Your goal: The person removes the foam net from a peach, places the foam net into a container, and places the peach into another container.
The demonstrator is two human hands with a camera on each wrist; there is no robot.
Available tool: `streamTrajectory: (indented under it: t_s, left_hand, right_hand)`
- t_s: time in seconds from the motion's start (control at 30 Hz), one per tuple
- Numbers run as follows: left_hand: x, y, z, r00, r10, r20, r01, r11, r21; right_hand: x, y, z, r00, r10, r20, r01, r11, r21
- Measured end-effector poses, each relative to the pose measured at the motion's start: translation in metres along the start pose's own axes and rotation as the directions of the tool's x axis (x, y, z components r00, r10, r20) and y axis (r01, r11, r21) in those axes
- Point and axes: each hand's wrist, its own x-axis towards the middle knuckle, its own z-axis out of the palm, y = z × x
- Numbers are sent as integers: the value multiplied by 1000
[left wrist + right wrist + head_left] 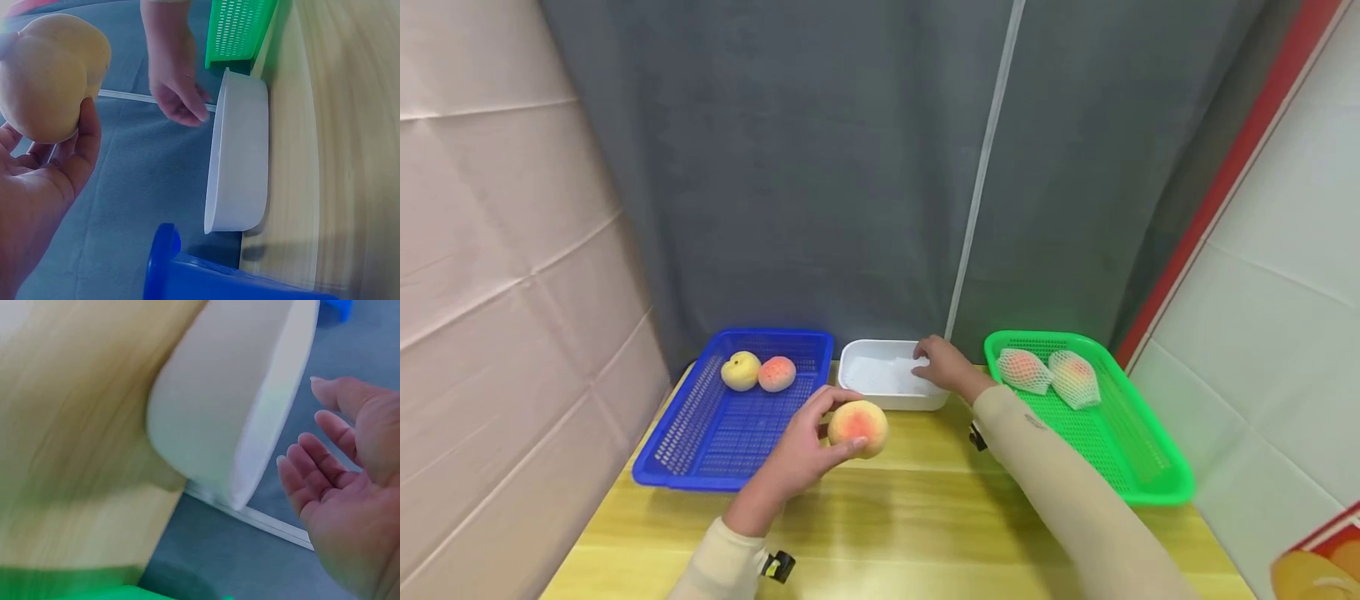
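My left hand holds a yellow and red peach above the table, just in front of a white plastic tub. In the left wrist view the fingers and thumb curl around the peach. Over the tub's right side hovers my right hand. Its fingers bend loosely, apart from the thumb, and nothing shows between them in the right wrist view. Pale white material lies in the tub, too indistinct to name surely.
At the left, a blue basket carries a yellow peach and a reddish peach. A green basket at the right has two peaches in white foam nets. Grey curtain hangs behind the wooden table.
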Motion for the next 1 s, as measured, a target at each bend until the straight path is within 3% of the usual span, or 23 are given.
streamTrajectory:
  t_s: [0.17, 0.27, 0.47, 0.63, 0.83, 1.0]
  left_hand:
    - [2, 1, -6, 1000, 24, -9, -24, 1000, 10]
    - [2, 1, -9, 1000, 23, -10, -23, 1000, 16]
    - [2, 1, -15, 997, -71, -15, 71, 997, 28]
    - [3, 0, -25, 991, -134, -22, 135, 989, 60]
    - [8, -1, -59, 986, -152, -63, 161, 970, 180]
    - [15, -6, -97, 975, -197, -101, 215, 953, 212]
  right_hand:
    - [-25, -14, -17, 999, 21, -42, -19, 998, 60]
    - [-45, -20, -20, 998, -32, -60, 38, 995, 89]
    - [-90, -31, -13, 983, -158, -89, 170, 973, 153]
    - [-120, -37, -8, 980, -184, -73, 195, 962, 192]
    - [-140, -39, -7, 975, -211, -66, 221, 951, 216]
    - [-148, -35, -6, 976, -206, -72, 217, 950, 225]
